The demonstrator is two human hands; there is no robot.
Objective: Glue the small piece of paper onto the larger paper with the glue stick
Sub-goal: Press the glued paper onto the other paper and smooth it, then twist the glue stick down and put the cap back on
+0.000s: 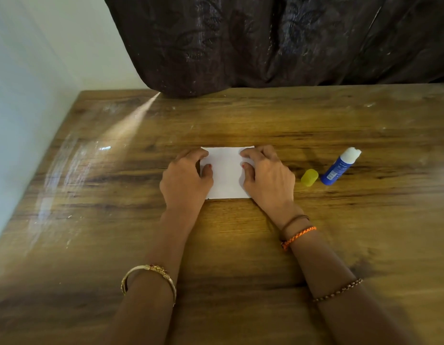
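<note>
- White paper point(225, 175): lies flat on the wooden table point(240, 245), centred between both hands. A separate smaller piece cannot be distinguished.
- Left hand point(184, 179): rests on the paper's left edge, fingers curled, thumb pressing down on the sheet.
- Right hand point(268, 178): rests on the paper's right edge, fingers curled, thumb pressing down; this grip mirrors the left.
- Glue stick point(339, 166): blue body, uncapped, white glue exposed, lying on the table right of the right hand.
- Yellow cap point(309, 177): on the table between the right hand and the glue stick.
- Dark curtain point(278, 41): hangs at the table's far edge.
</note>
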